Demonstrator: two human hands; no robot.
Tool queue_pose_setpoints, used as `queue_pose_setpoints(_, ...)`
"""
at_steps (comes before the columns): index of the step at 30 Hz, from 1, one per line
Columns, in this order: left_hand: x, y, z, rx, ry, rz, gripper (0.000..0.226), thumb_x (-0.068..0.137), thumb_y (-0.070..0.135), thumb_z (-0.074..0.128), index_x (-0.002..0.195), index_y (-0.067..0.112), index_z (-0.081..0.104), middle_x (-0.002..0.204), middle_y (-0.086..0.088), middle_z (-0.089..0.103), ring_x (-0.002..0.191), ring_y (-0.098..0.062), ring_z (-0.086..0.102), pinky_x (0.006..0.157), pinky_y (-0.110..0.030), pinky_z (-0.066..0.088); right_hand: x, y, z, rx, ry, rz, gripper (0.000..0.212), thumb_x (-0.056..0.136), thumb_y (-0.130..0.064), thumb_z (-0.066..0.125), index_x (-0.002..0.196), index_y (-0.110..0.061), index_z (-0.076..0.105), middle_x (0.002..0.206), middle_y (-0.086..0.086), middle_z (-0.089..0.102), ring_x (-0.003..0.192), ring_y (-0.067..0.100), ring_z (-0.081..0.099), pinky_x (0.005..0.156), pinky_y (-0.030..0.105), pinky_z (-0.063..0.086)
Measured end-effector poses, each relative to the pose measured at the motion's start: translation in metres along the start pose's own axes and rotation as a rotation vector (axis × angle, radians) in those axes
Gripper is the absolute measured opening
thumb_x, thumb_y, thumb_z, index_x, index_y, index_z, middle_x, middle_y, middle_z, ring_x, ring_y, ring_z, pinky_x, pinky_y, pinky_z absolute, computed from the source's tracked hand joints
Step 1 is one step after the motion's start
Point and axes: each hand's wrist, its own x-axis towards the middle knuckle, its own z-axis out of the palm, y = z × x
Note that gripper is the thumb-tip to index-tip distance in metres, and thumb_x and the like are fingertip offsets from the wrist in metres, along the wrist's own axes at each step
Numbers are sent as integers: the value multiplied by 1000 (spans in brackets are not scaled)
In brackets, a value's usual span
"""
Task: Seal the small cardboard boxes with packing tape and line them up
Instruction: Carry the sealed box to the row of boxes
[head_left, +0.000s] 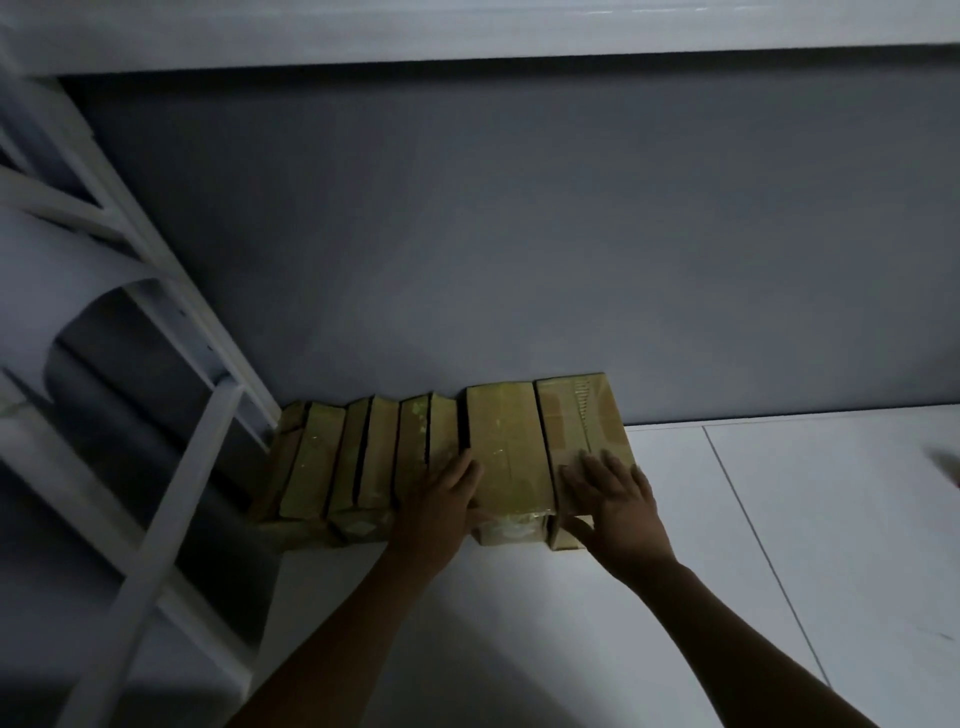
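Observation:
Several taped brown cardboard boxes stand side by side in a row against the grey wall, on the white table (519, 623). My left hand (441, 501) lies flat on the near end of a middle box (415, 441), thumb touching the wider box (506, 441) beside it. My right hand (615, 496) rests with spread fingers on the near end of the rightmost box (582, 415), thumb down its front face. Clear tape glints on the box tops. Neither hand grips anything.
A white metal shelf frame (171, 519) slants down the left side, next to the leftmost box (311, 462). The grey wall (519, 234) backs the row. A seam (753, 530) crosses the white table to the right. A blurred dark object (943, 462) shows at the right edge.

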Motion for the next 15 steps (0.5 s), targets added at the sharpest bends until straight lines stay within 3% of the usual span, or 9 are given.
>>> queue_pose_setpoints(3,-11,-17,0,-10,49,-94,63,97,45,43,150,18,23,159,-1,9,144,-25,18,114,-35,20,2,-16,-11,-19,2,-15,86,75,-72,8,148,-30,23,157,-2,15,146,22,7,115,37,-2)
queue_pose_setpoints(5,-15,-29,-1,17,25,-149,64,97,44,42,151,19,17,160,-4,3,144,-28,14,115,-37,21,6,-30,-14,0,-29,-46,96,67,-73,-4,149,-29,19,159,-6,6,146,17,-1,114,34,-9)
queue_pose_setpoints(8,-13,-41,-2,79,-1,-153,68,96,47,43,151,20,14,160,-11,2,146,-30,6,116,-42,16,11,-51,-15,17,-67,-125,108,62,-83,-14,148,-28,22,158,-7,7,146,14,-2,114,32,-9)
queue_pose_setpoints(12,-6,-50,-3,182,13,-127,73,94,53,43,151,32,3,158,-17,5,146,-33,4,116,-46,6,14,-75,-13,14,-104,-231,85,75,-68,11,148,-25,24,157,-4,14,145,17,4,113,35,-2)
queue_pose_setpoints(15,-1,-57,0,240,9,-102,73,92,59,37,149,39,-6,158,-18,-2,146,-34,-4,115,-50,-3,14,-83,-10,-37,-140,-223,69,77,-59,33,135,-24,47,140,0,50,132,22,42,103,41,35)
